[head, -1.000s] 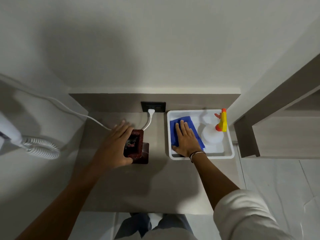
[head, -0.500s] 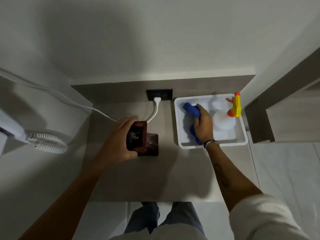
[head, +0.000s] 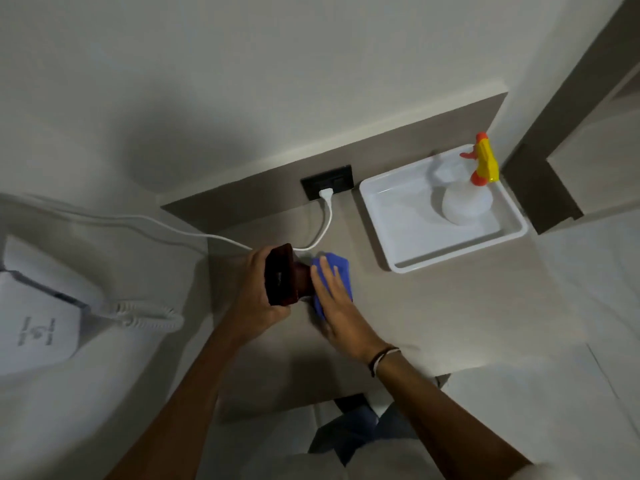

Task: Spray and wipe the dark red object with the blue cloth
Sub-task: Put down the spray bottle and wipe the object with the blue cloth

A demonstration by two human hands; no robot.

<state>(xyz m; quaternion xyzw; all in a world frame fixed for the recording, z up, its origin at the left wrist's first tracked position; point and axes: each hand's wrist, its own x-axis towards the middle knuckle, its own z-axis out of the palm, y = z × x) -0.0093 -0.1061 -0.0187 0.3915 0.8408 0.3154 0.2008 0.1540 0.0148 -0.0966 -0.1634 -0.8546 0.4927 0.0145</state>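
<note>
The dark red, glossy box-shaped object [head: 282,274] sits tilted near the back left part of the grey-brown wood-grain desk [head: 450,306], with its open face turned up and to the left. The contents of that opening are too dark to identify. The left hand [head: 258,292] wraps around the left side and lower edge of the object, fingers curled over its rim; the grip is clenched on the object.

The crumpled blue cloth [head: 334,268] lies against the right side of the dark red object, touching it. The right hand [head: 337,303] rests flat on the cloth with fingers extended and pressed down, so the cloth is pinned between palm and object rather than pinched; this grip is released, with the fingers straight. A dark braided band [head: 382,358] circles the right wrist.

A white power cable [head: 325,220] runs from behind the object up to a black rectangular wall socket [head: 328,181] at the back edge of the desk, and a second length trails off to the left.

To the right, well apart from the hands, stands a white rectangular plastic tray [head: 391,251]. A translucent white spray bottle [head: 465,204] with a yellow and orange trigger head stands upright in the far right corner of the tray.

At the far left, a white wall-mounted appliance [head: 38,323] with a coiled white cord [head: 145,315] hangs beside the desk; it appears to be a hair dryer, though blur limits certainty.
</note>
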